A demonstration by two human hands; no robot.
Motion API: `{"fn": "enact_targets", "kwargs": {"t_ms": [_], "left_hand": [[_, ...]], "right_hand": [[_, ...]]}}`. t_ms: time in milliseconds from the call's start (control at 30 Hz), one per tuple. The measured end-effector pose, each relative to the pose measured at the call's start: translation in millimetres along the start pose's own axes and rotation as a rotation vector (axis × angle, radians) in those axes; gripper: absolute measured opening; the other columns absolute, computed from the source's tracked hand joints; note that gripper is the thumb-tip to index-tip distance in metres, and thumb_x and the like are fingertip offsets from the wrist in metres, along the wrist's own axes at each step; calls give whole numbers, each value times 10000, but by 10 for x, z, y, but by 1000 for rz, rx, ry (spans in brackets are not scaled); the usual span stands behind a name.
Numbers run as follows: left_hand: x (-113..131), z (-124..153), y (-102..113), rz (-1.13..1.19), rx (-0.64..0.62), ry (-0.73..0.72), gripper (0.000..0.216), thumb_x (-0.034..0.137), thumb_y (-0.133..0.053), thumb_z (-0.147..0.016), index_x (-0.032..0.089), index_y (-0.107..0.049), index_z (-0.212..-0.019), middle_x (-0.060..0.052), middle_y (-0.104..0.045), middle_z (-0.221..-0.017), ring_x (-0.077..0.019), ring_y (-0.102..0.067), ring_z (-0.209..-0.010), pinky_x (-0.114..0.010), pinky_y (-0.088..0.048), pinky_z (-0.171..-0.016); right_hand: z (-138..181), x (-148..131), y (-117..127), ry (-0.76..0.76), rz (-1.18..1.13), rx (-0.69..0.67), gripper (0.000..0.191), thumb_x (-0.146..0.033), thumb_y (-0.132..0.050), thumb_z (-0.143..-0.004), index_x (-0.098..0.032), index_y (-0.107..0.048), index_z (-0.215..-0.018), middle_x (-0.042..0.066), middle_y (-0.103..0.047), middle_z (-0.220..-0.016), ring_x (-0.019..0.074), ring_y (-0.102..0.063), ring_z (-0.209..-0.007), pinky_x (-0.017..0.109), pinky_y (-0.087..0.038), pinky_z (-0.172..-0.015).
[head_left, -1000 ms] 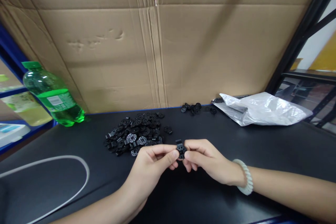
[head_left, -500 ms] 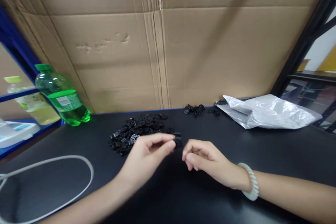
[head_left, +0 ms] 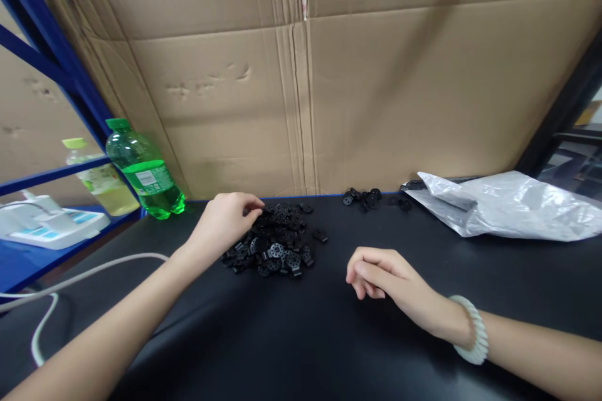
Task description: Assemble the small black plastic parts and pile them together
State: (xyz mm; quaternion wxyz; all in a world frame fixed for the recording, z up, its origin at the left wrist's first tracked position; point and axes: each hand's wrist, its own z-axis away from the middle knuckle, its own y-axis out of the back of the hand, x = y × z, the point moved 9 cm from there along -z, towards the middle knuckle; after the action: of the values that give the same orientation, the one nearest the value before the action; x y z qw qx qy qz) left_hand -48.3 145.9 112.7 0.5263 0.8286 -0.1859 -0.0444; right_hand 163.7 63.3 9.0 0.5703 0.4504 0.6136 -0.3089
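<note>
A heap of small black plastic parts [head_left: 282,241], round discs pierced with holes and fitted with a short tab, lies on the black table. My left hand [head_left: 226,219] is at the heap's far left side, thumb and forefinger brought together against it. Whatever is between those fingertips blends into the black parts. To the right of the heap, my right hand [head_left: 383,272] hovers apart from it with fingers curled and thumb against the forefinger. The inside of that hand is hidden. One single black part [head_left: 320,235] lies just right of the heap.
A smaller group of black parts [head_left: 362,198] lies by the cardboard wall [head_left: 226,138]. At right is a silvery plastic bag [head_left: 512,207]. A green bottle [head_left: 148,178] stands at left, near a white cable [head_left: 103,268] and a power strip [head_left: 61,229] on a blue shelf.
My left hand has moved from near my right hand back to the heap; the black part seen at its fingertips is no longer distinguishable. The view has turned left.
</note>
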Motion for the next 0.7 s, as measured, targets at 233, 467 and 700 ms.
{"fn": "enact_targets", "kwargs": {"t_ms": [233, 467, 700], "left_hand": [[564, 242, 52, 85, 126, -179, 252, 206, -490, -844, 161, -705, -966, -89, -730, -1000, -247, -661, -941, -364, -500, -860], [1383, 856, -405, 491, -62, -522, 243, 98, -504, -847, 184, -679, -991, -63, -705, -952, -186, -653, -868, -301, -532, -804], [1466, 973, -502, 653, -99, -518, 278, 49, -507, -838, 196, -663, -1016, -60, -694, -952, -174, -650, -859, -278, -532, -783]], "right_hand": [[-84, -113, 240, 85, 295, 112, 349, -362, -408, -948, -151, -587, -735, -1, -564, -602, 102, -494, -565, 211, -374, -525], [-372, -222, 1351, 111, 830, 465, 211, -238, -428, -950, -131, -605, -909, 39, -636, -792, 151, -594, -754, 286, -477, -695], [-758, -14, 1461, 25, 1104, 404, 258, -308, -540, -924, -160, -577, -1133, 83, -592, -1156, 202, -603, -976, 404, -514, -835]]}}
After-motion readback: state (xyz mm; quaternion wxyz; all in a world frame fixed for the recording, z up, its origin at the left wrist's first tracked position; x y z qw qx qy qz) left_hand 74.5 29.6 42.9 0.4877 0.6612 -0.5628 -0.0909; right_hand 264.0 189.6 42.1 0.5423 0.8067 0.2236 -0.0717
